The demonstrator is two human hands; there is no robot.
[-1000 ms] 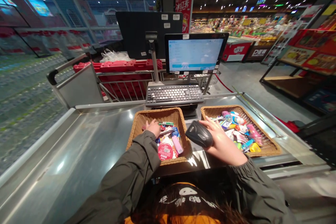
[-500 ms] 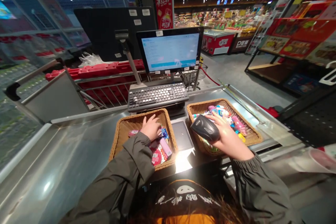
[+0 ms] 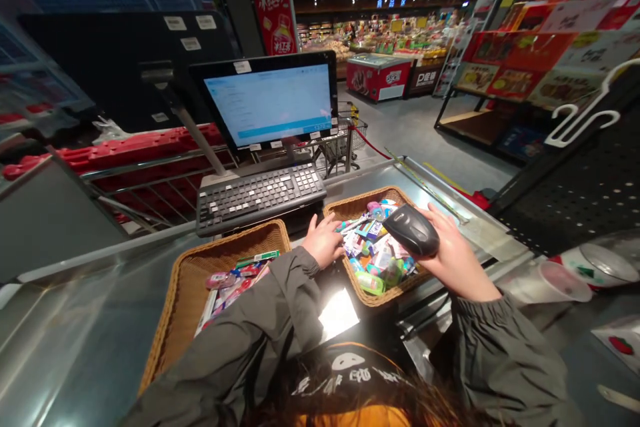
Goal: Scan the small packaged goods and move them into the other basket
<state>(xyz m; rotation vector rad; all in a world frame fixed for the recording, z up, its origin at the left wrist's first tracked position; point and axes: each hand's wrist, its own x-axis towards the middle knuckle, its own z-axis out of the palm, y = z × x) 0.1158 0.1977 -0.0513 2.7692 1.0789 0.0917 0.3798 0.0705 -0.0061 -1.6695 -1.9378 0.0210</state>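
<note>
My right hand (image 3: 455, 260) is wrapped round a black handheld barcode scanner (image 3: 413, 230), holding it above the right-hand wicker basket (image 3: 367, 297). Small bright packets (image 3: 370, 247) fill that basket, several of them in clear or green wrapping. At the basket's left rim is my left hand (image 3: 323, 240), its fingers stretched over the edge towards the packets, with nothing visible in it. Another wicker basket (image 3: 173, 300) stands to the left, partly behind my left sleeve. Inside it lie pink and red packets (image 3: 225, 283) and a long green-and-white pack (image 3: 257, 257).
Behind the baskets are a keyboard (image 3: 263, 193) and a lit screen (image 3: 270, 107), with a second monitor's dark back (image 3: 125, 67) to the left. The metal counter (image 3: 105, 320) runs along the left. Cups (image 3: 560, 280) and a white hanger (image 3: 583, 120) are at the right.
My left hand has moved right, out of the left basket to the right basket's rim. The scanner stays in my right hand over the right basket. The view has turned right.
</note>
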